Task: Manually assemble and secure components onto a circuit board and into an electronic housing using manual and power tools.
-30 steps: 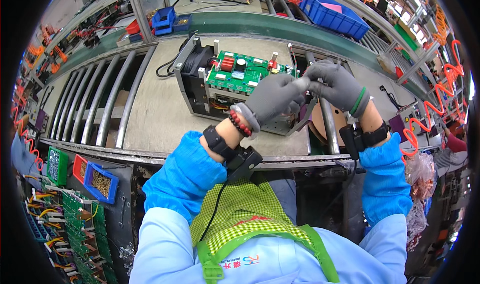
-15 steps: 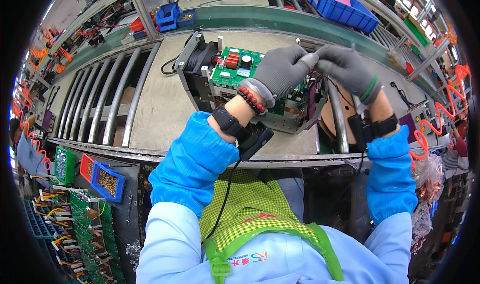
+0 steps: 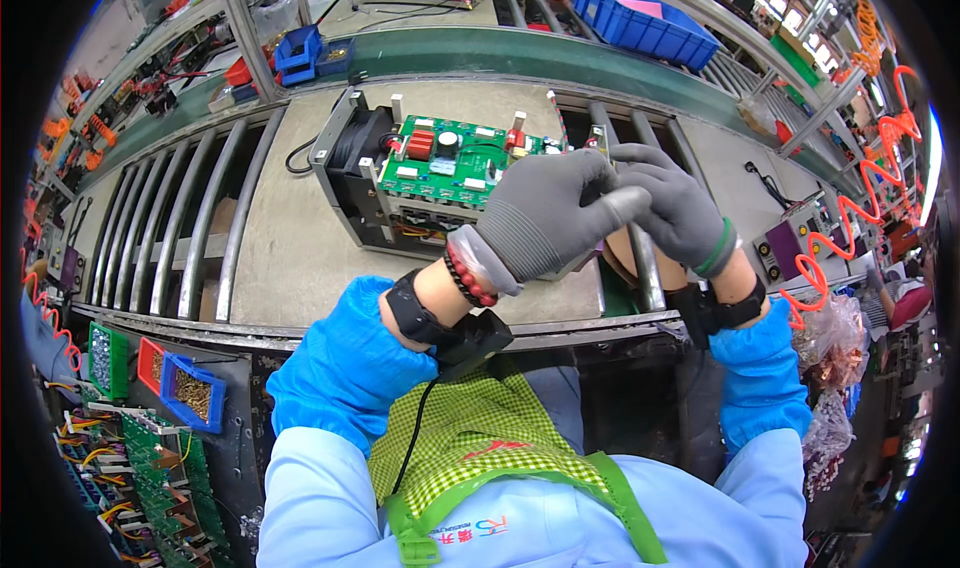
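A power unit stands on the bench, with a metal frame (image 3: 325, 158), a black fan (image 3: 365, 153) at its left end and a green circuit board (image 3: 445, 181) on top. The board carries red and white parts. My left hand (image 3: 550, 213), in a grey glove, is closed over the unit's right end, thumb toward the right hand. My right hand (image 3: 675, 208), gloved alike, meets it, fingers bent in toward the left fingertips. Whatever lies between the fingertips is hidden. Both hands cover the right part of the unit.
Metal rollers (image 3: 205, 218) lie left of the bench top. Beyond runs a green conveyor belt (image 3: 440, 53) with a blue crate (image 3: 640, 23) behind it. Screw bins, including a blue one (image 3: 195, 393), stand lower left. An orange coiled hose (image 3: 850, 228) hangs at right.
Both hands have come nearer to me and still meet at the fingertips. More of the circuit board shows. The whole view has shifted, with the bench now farther left in the picture.
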A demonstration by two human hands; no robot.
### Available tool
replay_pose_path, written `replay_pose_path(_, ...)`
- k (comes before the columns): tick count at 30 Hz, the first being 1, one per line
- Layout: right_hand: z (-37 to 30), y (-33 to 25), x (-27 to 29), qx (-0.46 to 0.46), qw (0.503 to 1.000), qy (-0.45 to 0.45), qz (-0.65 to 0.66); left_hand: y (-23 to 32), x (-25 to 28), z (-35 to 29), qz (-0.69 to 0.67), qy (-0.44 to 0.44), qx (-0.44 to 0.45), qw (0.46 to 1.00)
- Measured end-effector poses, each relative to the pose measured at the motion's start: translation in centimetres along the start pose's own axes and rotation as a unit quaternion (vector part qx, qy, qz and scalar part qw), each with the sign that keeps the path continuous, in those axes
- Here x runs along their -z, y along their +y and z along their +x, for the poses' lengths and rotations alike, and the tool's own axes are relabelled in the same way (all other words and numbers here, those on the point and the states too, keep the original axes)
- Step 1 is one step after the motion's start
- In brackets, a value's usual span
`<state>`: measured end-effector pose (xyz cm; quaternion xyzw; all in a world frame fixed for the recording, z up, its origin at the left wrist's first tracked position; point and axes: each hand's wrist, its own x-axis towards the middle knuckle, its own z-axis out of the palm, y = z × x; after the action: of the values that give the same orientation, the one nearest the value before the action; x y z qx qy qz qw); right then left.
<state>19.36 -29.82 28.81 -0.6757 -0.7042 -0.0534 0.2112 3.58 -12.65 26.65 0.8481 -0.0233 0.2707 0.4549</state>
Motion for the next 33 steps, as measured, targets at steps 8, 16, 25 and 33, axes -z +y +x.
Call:
replay_pose_path(8, 2.8, -1.7, 0.5, -0.042, 0.998, 0.054, 0.007, -1.2, 0.2, 1.1, -0.053, 0.021, 0.099, 0.993)
replay_pose_path(16, 7.3, 4.7, 1.7, -0.150, 0.987, 0.063, 0.014, -3.4, -3.4, -3.3, -0.189, -0.177, 0.196, 0.946)
replay_pose_path(25, 11.5, 9.9, -3.5, -0.021, 0.975, -0.162, -0.150, -10.0, -6.3, -3.2, -0.624, 0.028, 0.362, 0.692)
replay_pose_path(33, 11.9, 9.6, -3.5, 0.000, 0.976, -0.189, -0.106, -9.8, -7.4, -3.2, -0.687, 0.060, 0.310, 0.654)
